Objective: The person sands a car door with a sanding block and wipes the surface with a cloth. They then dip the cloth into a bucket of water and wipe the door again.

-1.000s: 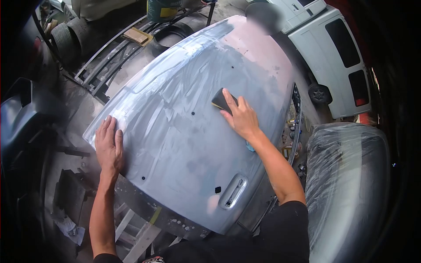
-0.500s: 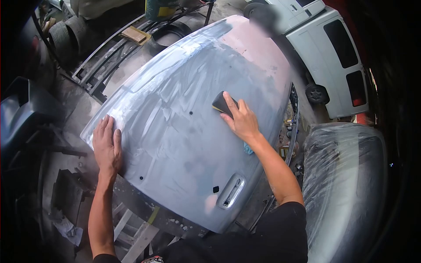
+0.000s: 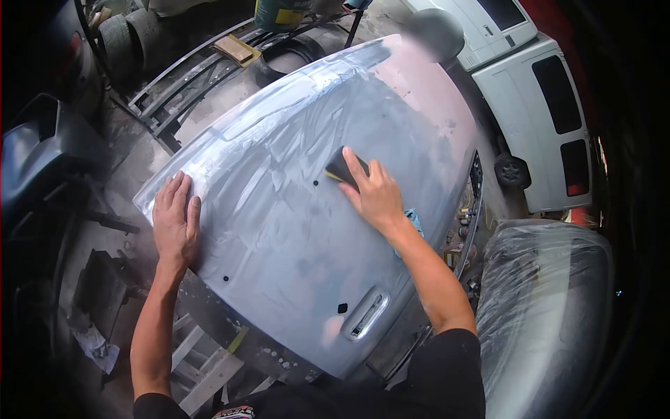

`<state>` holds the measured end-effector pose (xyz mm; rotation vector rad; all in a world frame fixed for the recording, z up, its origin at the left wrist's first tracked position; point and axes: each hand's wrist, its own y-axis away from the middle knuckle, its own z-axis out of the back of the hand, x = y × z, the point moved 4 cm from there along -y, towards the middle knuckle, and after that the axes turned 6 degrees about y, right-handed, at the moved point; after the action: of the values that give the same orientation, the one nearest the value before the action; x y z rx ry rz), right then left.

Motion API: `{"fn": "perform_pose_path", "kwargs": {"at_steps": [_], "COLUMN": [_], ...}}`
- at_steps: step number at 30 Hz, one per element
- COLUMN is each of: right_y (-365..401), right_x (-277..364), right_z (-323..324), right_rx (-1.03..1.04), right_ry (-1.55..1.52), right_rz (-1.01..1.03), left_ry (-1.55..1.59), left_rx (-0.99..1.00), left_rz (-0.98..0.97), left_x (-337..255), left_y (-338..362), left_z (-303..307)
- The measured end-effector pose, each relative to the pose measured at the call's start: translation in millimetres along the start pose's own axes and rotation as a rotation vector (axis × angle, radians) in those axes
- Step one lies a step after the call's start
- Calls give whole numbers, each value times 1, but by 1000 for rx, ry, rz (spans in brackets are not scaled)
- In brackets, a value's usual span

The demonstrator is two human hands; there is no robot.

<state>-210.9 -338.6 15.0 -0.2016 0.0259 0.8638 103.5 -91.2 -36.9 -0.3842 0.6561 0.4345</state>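
Observation:
A large grey car body panel (image 3: 293,230), streaked with wet sanding marks, lies in front of me with a recessed handle (image 3: 366,314) near its front edge. My right hand (image 3: 373,192) presses a dark sanding block with a yellow edge (image 3: 338,167) flat on the panel's middle. My left hand (image 3: 174,223) lies flat, fingers spread, on the panel's left edge. A bit of blue cloth (image 3: 413,222) shows just right of my right wrist.
A white van (image 3: 530,91) stands at the upper right. A plastic-wrapped car part (image 3: 544,307) sits to the right. Tyres (image 3: 129,35), metal frames (image 3: 188,77) and a drum (image 3: 279,14) lie at the back left. Wooden supports (image 3: 209,363) show under the panel.
My right hand has slid the sanding block a little to the left across the panel. My left hand has stayed flat on the left edge. The view has shifted slightly.

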Motion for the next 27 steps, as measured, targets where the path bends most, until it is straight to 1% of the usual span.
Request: {"fn": "perform_pose_path", "kwargs": {"at_steps": [2, 5, 7, 8, 10, 11, 13, 14, 15, 18, 19, 21, 23, 24, 26, 27], "right_y": [8, -90, -147, -155, -146, -121, -45, -3, 20, 2, -32, -108, -161, -165, -148, -122], "right_x": [-3, -69, -98, -99, -85, -75, -36, -21, -11, -32, -52, -94, -113, -107, -86, -65], "right_z": [-3, -31, -45, -41, -45, -43, -21, -11, -7, -8, -15, -39, -55, -51, -49, -43], "right_rx": [28, 27, 73, 60, 69, 33, 3, 4, 10, -15, 56, 60, 54, 48, 68, 23], "right_ry": [1, 89, 135, 158, 173, 140, 87, 50, 8, 40, 75, 140, 192, 191, 181, 163], "right_rz": [14, -182, -354, -347, -370, -274, -118, -80, -37, -8, -125, -222, -426, -390, -351, -222], "left_ry": [-14, 10, 15, 27, 10, 0, 8, 15, 6, 10, 20, 32, 24, 21, 10, 7], "left_rx": [2, 13, 6, 1, -2, -9, -10, -11, -2, 4, 13, 4, -18, -16, 35, 35], "left_rz": [4, 14, 32, 32, 15, 6, 7, 7, 16, 20, 22, 38, 36, 25, 44, 51], "left_x": [0, 3, 4, 0, 0, 0, 0, 0, 0, -1, -2, -1, 1, 0, -1, -1], "left_y": [1, 1, 3, 2, 5, 4, 4, 3, 2, 1, 1, 2, 3, 2, 7, 3], "left_z": [-2, -2, 0, -1, 0, 1, 3, 2, 2, 2, 1, 3, 1, 2, 2, 3]}}
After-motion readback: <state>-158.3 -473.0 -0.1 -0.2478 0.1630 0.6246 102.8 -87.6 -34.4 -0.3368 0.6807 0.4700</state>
